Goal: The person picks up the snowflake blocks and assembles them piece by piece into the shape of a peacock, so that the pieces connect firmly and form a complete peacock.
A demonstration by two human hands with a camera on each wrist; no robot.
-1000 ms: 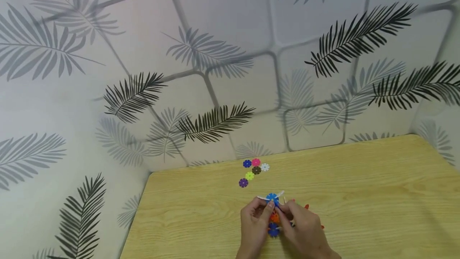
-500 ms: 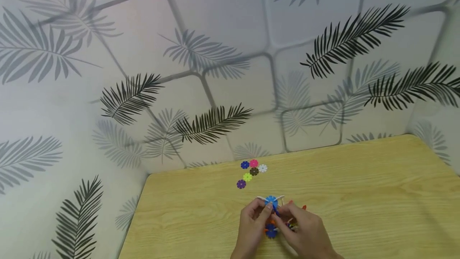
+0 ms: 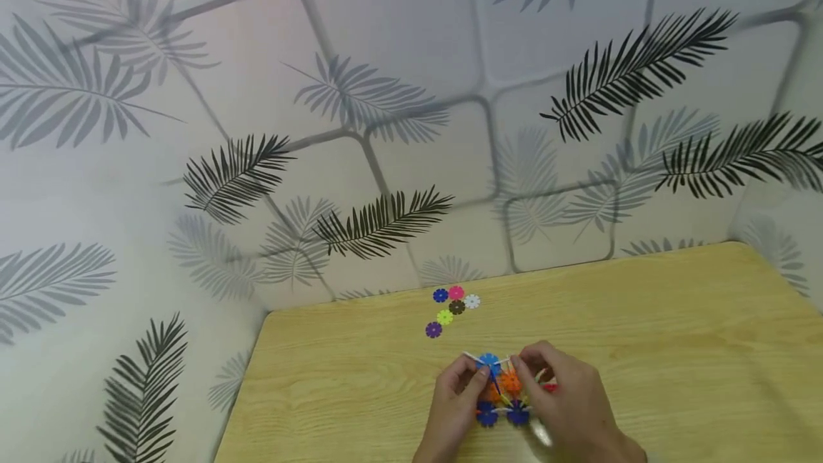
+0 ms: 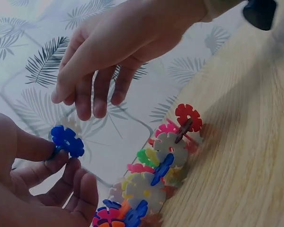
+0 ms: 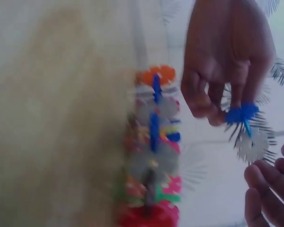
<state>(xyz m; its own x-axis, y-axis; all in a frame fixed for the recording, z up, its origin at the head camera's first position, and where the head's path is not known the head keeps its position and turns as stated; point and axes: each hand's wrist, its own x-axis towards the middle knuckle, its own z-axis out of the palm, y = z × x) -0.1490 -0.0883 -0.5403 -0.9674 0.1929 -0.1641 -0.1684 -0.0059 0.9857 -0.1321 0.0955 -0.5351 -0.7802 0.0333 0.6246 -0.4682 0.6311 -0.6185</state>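
My left hand [image 3: 453, 395] pinches a dark blue notched plastic disc [image 4: 67, 141] between thumb and fingers. Joined to this disc are a light blue disc [image 3: 489, 363] and a white disc [image 5: 252, 144]. My right hand [image 3: 569, 384] is just to the right, its fingers loosely bent and holding nothing that shows. In the left wrist view the right hand [image 4: 118, 52] hangs above the blue disc, apart from it. Below the hands a built row of interlocked discs [image 4: 144, 191] stands on the table, in white, blue, red, pink and orange; the hands partly cover it in the head view.
Several loose discs lie flat behind the hands, among them a purple one [image 3: 434, 329], a yellow one [image 3: 445, 317] and a pink one [image 3: 456, 293]. The wooden table [image 3: 675, 320] meets a leaf-patterned wall [image 3: 398, 163] at its back edge.
My right hand has come off the dark blue disc and moved to the right, uncovering an orange and another dark blue disc of the row. The left hand keeps its pinch.
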